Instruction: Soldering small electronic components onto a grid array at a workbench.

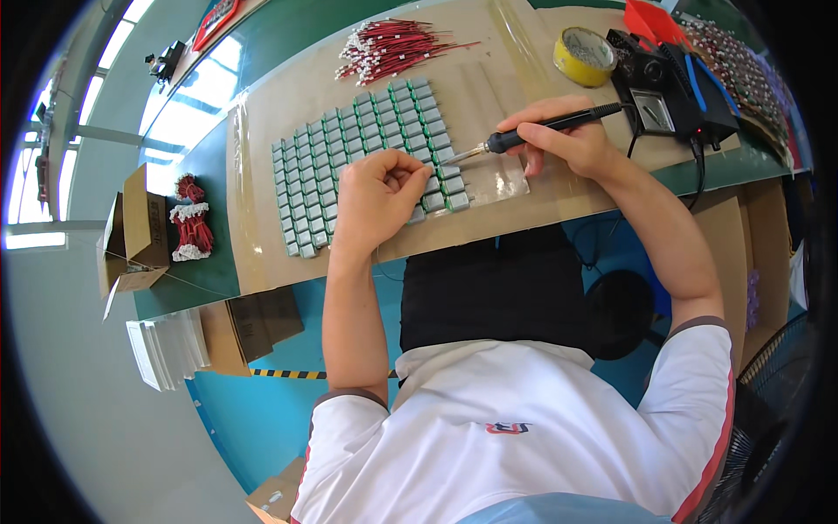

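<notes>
My right hand point(567, 135) grips a soldering iron point(524, 138) with a black handle. Its metal tip points left and down at a grid of small grey block-shaped parts point(305, 188) with green edges, packed in rows on the table. Over the right part of that grid, my left hand point(380, 196) is closed, thumb and forefinger pinched near the iron's tip. Whatever lies in the pinch is too small to make out. A thin line, perhaps a wire, curves below the left wrist. A pile of red wires point(397, 51) with white connectors lies behind the grid.
At the back right stand a black soldering station point(650, 105), a yellow tape roll point(585, 58) and blue-handled pliers point(696, 83) before heaped parts. Bundled red wires point(192, 229) and an open cardboard box point(144, 223) sit on the left. A fan point(772, 375) stands at the lower right.
</notes>
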A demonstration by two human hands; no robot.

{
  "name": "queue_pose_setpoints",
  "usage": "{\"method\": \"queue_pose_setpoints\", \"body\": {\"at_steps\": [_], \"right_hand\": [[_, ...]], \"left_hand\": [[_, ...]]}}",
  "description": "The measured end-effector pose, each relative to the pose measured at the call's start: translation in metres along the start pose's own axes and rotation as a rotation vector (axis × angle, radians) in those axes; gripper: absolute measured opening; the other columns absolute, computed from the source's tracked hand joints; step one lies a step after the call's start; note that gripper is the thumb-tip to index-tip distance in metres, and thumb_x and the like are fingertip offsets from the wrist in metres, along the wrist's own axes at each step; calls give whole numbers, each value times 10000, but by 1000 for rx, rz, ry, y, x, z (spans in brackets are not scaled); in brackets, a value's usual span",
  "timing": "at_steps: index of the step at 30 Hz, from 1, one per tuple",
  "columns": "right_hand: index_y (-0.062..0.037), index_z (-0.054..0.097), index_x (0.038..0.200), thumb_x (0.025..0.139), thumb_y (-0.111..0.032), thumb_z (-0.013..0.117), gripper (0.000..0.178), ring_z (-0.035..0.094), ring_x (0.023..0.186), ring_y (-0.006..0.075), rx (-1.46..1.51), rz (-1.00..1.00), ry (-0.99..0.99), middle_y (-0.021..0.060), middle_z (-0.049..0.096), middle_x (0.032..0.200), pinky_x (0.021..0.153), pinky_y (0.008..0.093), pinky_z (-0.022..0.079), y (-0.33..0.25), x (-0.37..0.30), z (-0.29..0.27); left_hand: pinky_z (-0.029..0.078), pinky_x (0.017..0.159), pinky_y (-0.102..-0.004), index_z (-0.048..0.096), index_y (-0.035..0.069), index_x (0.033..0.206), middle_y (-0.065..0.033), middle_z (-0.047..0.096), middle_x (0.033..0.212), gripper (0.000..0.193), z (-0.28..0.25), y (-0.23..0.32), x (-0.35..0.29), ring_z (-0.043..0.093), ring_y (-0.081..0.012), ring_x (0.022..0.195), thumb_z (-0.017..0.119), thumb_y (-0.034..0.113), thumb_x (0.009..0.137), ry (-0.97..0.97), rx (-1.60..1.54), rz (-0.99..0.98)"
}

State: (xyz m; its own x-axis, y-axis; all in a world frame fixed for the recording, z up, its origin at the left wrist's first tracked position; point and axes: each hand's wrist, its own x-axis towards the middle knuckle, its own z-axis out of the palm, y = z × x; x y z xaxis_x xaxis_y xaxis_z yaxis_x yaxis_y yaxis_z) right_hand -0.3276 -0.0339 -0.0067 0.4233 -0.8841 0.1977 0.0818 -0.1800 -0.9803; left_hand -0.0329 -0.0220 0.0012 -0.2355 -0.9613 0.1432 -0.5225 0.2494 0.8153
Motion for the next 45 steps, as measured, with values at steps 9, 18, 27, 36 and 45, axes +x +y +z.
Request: {"method": "queue_pose_setpoints", "body": {"at_steps": [9, 18, 27, 36, 45], "right_hand": [[85, 727, 1125, 985, -42, 602, 227, 703, 629, 145, -5, -17, -8, 138, 744, 862, 707, 287, 608, 1, -1, -2], [101, 717, 1120, 981, -23, 582, 230, 705, 623, 158, -26, -35, -14, 155, 748, 894, 681, 289, 611, 2, 0, -3], [101, 715, 1121, 982, -28, 577, 235, 706, 628, 161, -17, -19, -5, 160, 747, 892, 690, 290, 609, 1, -1, -3], [93, 721, 1122, 983, -38, 587, 233, 704, 627, 151, 2, -54, -16, 151, 742, 863, 677, 284, 607, 0, -1, -4], [84, 734, 1108, 964, -20, 611, 216, 706, 627, 144, 10, -82, -46, 163, 752, 868, 603, 258, 592, 3, -2, -5]], "left_hand": [[418, 521, -211, 756, -21, 872, -10, 661, 643, 96, 0, -1, 1, 507, -20, 551, 781, 67, 845, -14, 10, -2], [377, 532, -193, 757, -19, 879, 27, 633, 660, 92, 0, 2, 0, 474, -9, 578, 780, 66, 855, -7, -23, -15], [391, 515, -203, 737, -15, 878, 14, 645, 660, 98, 3, -5, 1, 481, -5, 563, 787, 67, 858, 74, -92, -21], [360, 510, -169, 665, -13, 819, 44, 603, 655, 94, -1, -12, -1, 459, 10, 562, 753, 12, 842, 123, -230, -3], [377, 518, -191, 692, -16, 771, 35, 584, 625, 40, -3, -5, -3, 461, -5, 569, 723, 2, 787, -20, -107, 29]]}}
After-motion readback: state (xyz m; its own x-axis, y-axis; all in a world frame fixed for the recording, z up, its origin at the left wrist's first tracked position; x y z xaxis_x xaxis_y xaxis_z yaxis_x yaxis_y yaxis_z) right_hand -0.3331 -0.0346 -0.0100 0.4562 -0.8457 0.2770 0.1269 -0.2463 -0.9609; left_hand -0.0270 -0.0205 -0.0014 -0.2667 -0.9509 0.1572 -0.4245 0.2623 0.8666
